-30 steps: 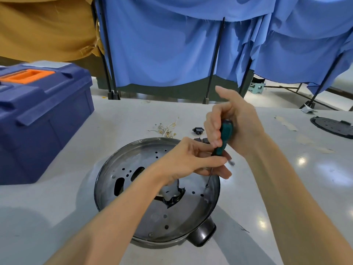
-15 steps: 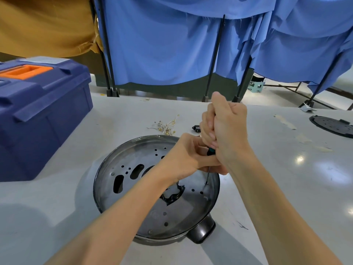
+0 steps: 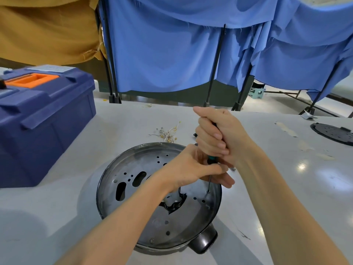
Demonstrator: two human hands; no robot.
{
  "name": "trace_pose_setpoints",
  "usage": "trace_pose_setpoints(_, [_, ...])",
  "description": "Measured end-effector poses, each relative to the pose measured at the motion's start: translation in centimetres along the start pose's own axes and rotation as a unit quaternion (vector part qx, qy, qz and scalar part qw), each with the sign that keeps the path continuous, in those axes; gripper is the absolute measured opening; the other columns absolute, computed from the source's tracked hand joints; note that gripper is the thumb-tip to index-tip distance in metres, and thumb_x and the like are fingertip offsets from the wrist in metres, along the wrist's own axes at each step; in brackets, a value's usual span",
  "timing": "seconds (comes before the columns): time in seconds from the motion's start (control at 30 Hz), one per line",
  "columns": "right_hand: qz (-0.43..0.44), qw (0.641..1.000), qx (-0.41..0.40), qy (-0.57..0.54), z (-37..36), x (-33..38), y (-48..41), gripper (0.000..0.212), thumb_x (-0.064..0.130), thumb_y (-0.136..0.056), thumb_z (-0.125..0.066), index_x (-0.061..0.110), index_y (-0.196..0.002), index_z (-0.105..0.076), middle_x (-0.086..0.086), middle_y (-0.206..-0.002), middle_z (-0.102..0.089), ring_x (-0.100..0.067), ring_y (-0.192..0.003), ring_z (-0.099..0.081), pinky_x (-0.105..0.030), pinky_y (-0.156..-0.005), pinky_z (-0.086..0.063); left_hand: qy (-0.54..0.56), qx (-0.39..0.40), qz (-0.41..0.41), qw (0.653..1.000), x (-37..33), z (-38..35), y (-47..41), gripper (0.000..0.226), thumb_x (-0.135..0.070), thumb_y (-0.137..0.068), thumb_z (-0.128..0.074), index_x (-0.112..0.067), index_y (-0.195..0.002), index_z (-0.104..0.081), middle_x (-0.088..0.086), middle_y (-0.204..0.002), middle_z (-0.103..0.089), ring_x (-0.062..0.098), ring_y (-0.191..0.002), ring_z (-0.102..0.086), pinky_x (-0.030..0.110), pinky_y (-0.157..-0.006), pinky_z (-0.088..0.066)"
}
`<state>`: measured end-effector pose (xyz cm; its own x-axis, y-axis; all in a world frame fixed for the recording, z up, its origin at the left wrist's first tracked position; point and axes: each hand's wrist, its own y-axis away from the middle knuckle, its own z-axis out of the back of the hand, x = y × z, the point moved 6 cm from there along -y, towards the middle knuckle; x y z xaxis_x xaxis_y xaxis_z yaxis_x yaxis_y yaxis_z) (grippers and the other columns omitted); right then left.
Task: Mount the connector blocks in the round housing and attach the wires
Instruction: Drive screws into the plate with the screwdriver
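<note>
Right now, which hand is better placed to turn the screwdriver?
The right hand. It wraps the handle of the screwdriver from above, with the tip at a hole in the round housing. The left hand only pinches the tool low down, probably steadying it.

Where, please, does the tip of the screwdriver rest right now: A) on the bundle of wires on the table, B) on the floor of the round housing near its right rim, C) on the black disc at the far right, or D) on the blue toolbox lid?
B: held by the right hand and left hand, the screwdriver points down onto the round housing floor.
</note>
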<state>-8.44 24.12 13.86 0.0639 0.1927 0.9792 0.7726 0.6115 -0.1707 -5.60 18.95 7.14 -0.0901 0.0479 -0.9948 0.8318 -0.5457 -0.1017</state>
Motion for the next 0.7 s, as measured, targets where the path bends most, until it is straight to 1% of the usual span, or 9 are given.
trace_pose_setpoints(0.07, [0.022, 1.0, -0.018, -0.009, -0.7, -0.3, 0.0, 0.066, 0.02, -0.101, -0.045, 0.01, -0.037, -0.035, 0.0, -0.03, -0.023, -0.014, -0.024, -0.013, -0.012, -0.033, -0.017, -0.016, -0.036, -0.023, 0.999, -0.4, 0.3, 0.1, 0.02, -0.006, -0.081, -0.075, -0.004, -0.101, -0.07, 0.018, -0.095, -0.073, 0.031, -0.093, -0.071, 0.041, -0.087, -0.057])
trace_pose_setpoints(0.2, [0.051, 0.997, -0.061, 0.003, -1.3, -0.1, 0.2, 0.067, 0.017, -0.103, -0.041, 0.01, -0.036, -0.035, 0.0, -0.032, -0.024, -0.012, -0.026, -0.012, -0.013, -0.035, -0.013, -0.052, -0.101, -0.064, 0.992, -1.4, 1.2, 0.5, 0.021, 0.002, -0.069, -0.082, -0.013, -0.081, -0.073, 0.015, -0.086, -0.074, 0.027, -0.087, -0.072, 0.035, -0.078, -0.059])
trace_pose_setpoints(0.27, [0.056, 0.995, -0.083, 0.0, -1.2, 0.0, 0.3, 0.067, 0.017, -0.103, -0.04, 0.009, -0.037, -0.035, 0.0, -0.032, -0.024, -0.013, -0.026, -0.013, -0.013, -0.035, -0.013, -0.051, -0.101, -0.052, 0.992, -1.3, 1.4, 0.7, 0.016, 0.0, -0.072, -0.081, -0.004, -0.085, -0.073, 0.02, -0.086, -0.073, 0.033, -0.086, -0.072, 0.04, -0.081, -0.059])
trace_pose_setpoints(0.4, [0.07, 0.99, -0.125, 0.01, -0.7, 0.1, 0.6, 0.065, 0.015, -0.102, -0.04, 0.011, -0.037, -0.035, -0.001, -0.032, -0.024, -0.013, -0.026, -0.016, -0.012, -0.035, -0.019, -0.047, -0.091, -0.031, 0.994, -1.1, 1.3, 1.2, 0.013, -0.002, -0.076, -0.079, -0.002, -0.088, -0.074, 0.019, -0.087, -0.073, 0.025, -0.083, -0.072, 0.028, -0.076, -0.058])
trace_pose_setpoints(0.47, [0.079, 0.986, -0.144, 0.014, -0.5, 0.1, 0.7, 0.064, 0.014, -0.101, -0.039, 0.011, -0.037, -0.034, -0.001, -0.032, -0.024, -0.014, -0.025, -0.017, -0.012, -0.035, -0.018, -0.116, -0.108, -0.022, 0.987, -0.8, 1.6, 1.4, 0.014, -0.001, -0.072, -0.081, -0.002, -0.084, -0.074, 0.014, -0.082, -0.074, 0.015, -0.075, -0.068, 0.024, -0.073, -0.056])
trace_pose_setpoints(0.5, [0.083, 0.985, -0.153, 0.014, -0.4, 0.1, 0.8, 0.064, 0.014, -0.101, -0.039, 0.012, -0.037, -0.034, -0.002, -0.032, -0.024, -0.013, -0.025, -0.016, -0.013, -0.036, -0.018, -0.186, -0.116, -0.01, 0.976, -0.4, 1.8, 1.4, 0.014, -0.003, -0.07, -0.082, -0.005, -0.081, -0.074, 0.008, -0.077, -0.073, 0.011, -0.07, -0.066, 0.024, -0.07, -0.055])
trace_pose_setpoints(0.57, [0.091, 0.981, -0.172, 0.014, -0.1, 0.1, 0.9, 0.063, 0.012, -0.1, -0.039, 0.012, -0.037, -0.034, -0.002, -0.032, -0.024, -0.013, -0.025, -0.016, -0.013, -0.036, -0.017, -0.345, -0.124, 0.028, 0.93, 0.5, 2.0, 1.3, 0.015, -0.011, -0.067, -0.083, -0.019, -0.072, -0.072, -0.005, -0.069, -0.071, 0.007, -0.066, -0.064, 0.028, -0.069, -0.054])
trace_pose_setpoints(0.6, [0.095, 0.978, -0.183, 0.011, 0.1, 0.2, 1.0, 0.062, 0.012, -0.1, -0.038, 0.012, -0.038, -0.034, -0.002, -0.032, -0.024, -0.013, -0.026, -0.016, -0.013, -0.036, -0.017, -0.39, -0.125, 0.048, 0.911, 0.9, 2.0, 1.3, 0.017, -0.014, -0.066, -0.084, -0.024, -0.068, -0.069, -0.008, -0.067, -0.069, 0.006, -0.066, -0.063, 0.03, -0.07, -0.054])
trace_pose_setpoints(0.7, [0.111, 0.967, -0.228, 0.006, 0.7, 0.3, 1.4, 0.062, 0.01, -0.099, -0.037, 0.013, -0.037, -0.033, -0.002, -0.032, -0.024, -0.013, -0.026, -0.016, -0.013, -0.037, -0.017, -0.402, -0.118, 0.071, 0.905, 1.7, 1.8, 1.0, 0.018, -0.012, -0.067, -0.084, -0.024, -0.065, -0.071, -0.005, -0.066, -0.069, 0.008, -0.064, -0.061, 0.03, -0.069, -0.053])
